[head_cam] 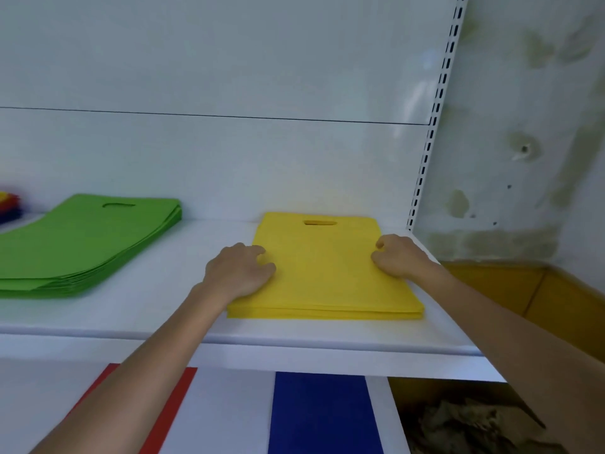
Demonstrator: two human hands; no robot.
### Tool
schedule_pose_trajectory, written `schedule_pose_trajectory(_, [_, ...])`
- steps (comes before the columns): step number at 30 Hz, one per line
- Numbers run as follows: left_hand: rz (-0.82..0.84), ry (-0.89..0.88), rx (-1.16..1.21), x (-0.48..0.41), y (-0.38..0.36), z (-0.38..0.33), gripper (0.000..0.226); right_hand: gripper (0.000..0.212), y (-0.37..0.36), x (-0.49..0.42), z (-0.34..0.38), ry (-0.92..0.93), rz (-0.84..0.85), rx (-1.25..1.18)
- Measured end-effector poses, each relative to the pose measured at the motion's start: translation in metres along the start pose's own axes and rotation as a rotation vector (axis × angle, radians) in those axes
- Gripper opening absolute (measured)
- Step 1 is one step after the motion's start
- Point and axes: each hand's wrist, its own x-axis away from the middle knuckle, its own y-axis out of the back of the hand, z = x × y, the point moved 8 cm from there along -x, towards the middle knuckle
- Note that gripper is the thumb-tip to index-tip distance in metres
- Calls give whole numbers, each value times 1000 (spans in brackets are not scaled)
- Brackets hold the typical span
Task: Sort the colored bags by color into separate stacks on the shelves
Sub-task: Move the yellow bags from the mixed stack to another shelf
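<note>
A stack of yellow bags (327, 273) lies flat on the right part of the upper white shelf (183, 290), handle cut-outs toward the back. My left hand (239, 270) sits on the stack's left edge, bent fingers and thumb pinching the top yellow fabric. My right hand (399, 257) holds the right edge the same way. A stack of green bags (85, 244) lies to the left on the same shelf. On the lower shelf I see a red bag (170, 411), partly behind my left arm, and a blue bag (322, 414).
A mixed pile of coloured bags (8, 204) shows at the far left edge. The shelf's slotted upright (425, 165) and a stained wall stand to the right. A brown cardboard box (523, 290) with crumpled paper sits at the lower right.
</note>
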Motion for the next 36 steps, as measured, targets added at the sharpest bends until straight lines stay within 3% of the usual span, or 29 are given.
schedule_pose_trajectory(3, [-101, 46, 51, 6, 17, 15, 47, 34, 23, -2, 28, 75, -193, 41])
schedule_pose_trajectory(6, [-247, 119, 106, 22, 53, 55, 41, 33, 35, 6, 95, 259, -299, -149])
schedule_pose_trajectory(12, [-482, 291, 79, 95, 127, 169, 32, 31, -8, 48, 274, 651, -248, -401])
schedule_pose_trajectory(19, [-543, 458, 77, 195, 184, 305, 29, 34, -65, 134, 474, 948, -105, -452])
schedule_pose_trajectory(26, [-534, 468, 42, 258, 240, 426, 25, 36, -104, 187, 606, 986, -57, -559])
schedule_pose_trajectory(36, [-499, 370, 83, 233, 258, 523, 27, 42, -156, 186, 696, 927, -21, -561])
